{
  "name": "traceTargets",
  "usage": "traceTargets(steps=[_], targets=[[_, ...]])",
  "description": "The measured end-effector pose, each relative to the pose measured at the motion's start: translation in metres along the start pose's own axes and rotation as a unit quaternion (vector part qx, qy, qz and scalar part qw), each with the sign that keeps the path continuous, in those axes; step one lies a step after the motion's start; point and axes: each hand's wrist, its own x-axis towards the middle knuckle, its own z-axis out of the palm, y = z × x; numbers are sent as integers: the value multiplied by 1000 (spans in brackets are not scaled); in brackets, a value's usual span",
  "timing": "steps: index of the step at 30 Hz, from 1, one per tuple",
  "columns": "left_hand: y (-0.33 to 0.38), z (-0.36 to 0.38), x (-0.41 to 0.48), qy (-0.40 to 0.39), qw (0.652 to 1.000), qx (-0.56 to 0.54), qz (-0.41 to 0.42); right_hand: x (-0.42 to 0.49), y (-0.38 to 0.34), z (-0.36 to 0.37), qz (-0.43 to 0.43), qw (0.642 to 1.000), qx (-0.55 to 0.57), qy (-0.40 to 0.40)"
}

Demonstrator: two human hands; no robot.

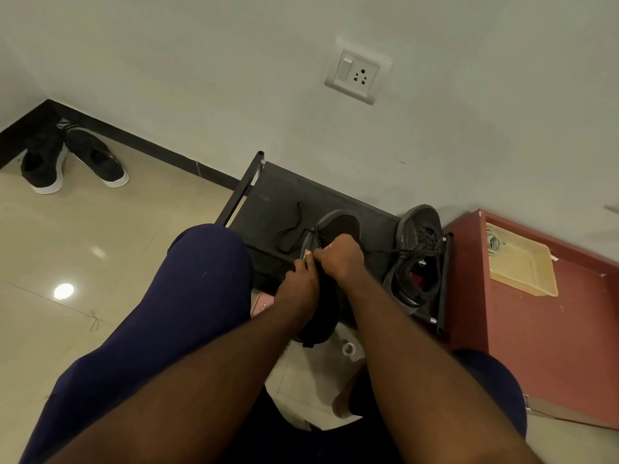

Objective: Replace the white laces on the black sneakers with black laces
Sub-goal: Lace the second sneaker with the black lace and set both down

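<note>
A black sneaker point(338, 226) lies on the low black rack point(278, 192), toe pointing away from me. My left hand point(301, 276) pinches a black lace at the sneaker's eyelets, thumb and finger closed on it. My right hand point(345, 259) is closed over the tongue area, gripping the lace too. A black lace point(388, 251) runs taut from my right hand to the second sneaker point(415, 256), which rests on the rack's right end with its opening toward me. A loose dark lace point(291, 229) lies on the rack left of the sneaker.
A red cabinet point(536, 329) with a yellow tray point(522, 262) stands at the right. Another pair of black shoes with white soles point(73, 159) sits in the left corner. My knees in blue trousers point(187, 296) flank the rack. A wall socket point(356, 75) is above.
</note>
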Motion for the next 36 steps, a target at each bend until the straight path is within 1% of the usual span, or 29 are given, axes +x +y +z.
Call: traceTargets(steps=[2, 4, 10, 13, 14, 15, 16, 18, 19, 20, 21, 22, 23, 24, 25, 26, 27, 28, 30, 31, 33, 36], targets=[[2, -2, 0, -2, 1000, 9, -7, 0, 5, -5, -23, 999, 23, -42], [3, -4, 0, -2, 1000, 23, -8, -4, 13, -8, -40, 994, 77, -67], [6, -5, 0, -14, 998, 55, -20, -25, 26, -14, -33, 978, 201, -32], [6, -6, 0, -15, 999, 40, -24, -42, 19, -22, -65, 963, 260, 1], [6, -6, 0, -13, 999, 36, -22, -49, 15, -25, -77, 952, 297, 1], [6, -6, -1, -11, 999, 31, -21, -56, 11, -29, -84, 931, 356, -11], [7, -5, -2, -10, 999, 29, -20, -63, 6, -34, -85, 895, 436, -31], [6, -5, -3, -7, 999, 34, -19, -73, -6, -47, -71, 798, 595, -62], [7, -5, -3, -7, 999, 38, -18, -76, -10, -54, -51, 765, 639, -59], [7, -5, -3, -9, 999, 41, -18, -77, -13, -59, -26, 756, 653, -45], [7, -5, -2, -13, 999, 43, -19, -75, -13, -62, -3, 778, 628, -23], [7, -6, -1, -16, 999, 45, -19, -71, -12, -62, 7, 828, 561, -1], [7, -6, -1, -18, 999, 46, -20, -65, -9, -59, -1, 891, 453, 18], [7, -7, -1, -19, 999, 46, -19, -58, -5, -53, -22, 947, 319, 36], [7, -7, 0, -21, 999, 44, -19, -51, 1, -47, -49, 982, 179, 47], [7, -7, 0, -22, 999, 43, -19, -46, 5, -41, -73, 994, 61, 46], [7, -7, 0, -23, 999, 42, -21, -41, 8, -35, -91, 995, -30, 31], [7, -7, 0, -24, 999, 44, -22, -38, 11, -29, -102, 990, -100, 7], [7, -7, 0, -26, 998, 48, -23, -34, 14, -21, -111, 974, -198, -24], [7, -7, 0, -27, 998, 48, -23, -36, 15, -19, -114, 967, -227, -29], [7, -8, 0, -31, 998, 47, -24, -38, 16, -18, -115, 963, -242, -12], [7, -8, 1, -34, 998, 44, -24, -43, 13, -21, -118, 970, -211, 11]])
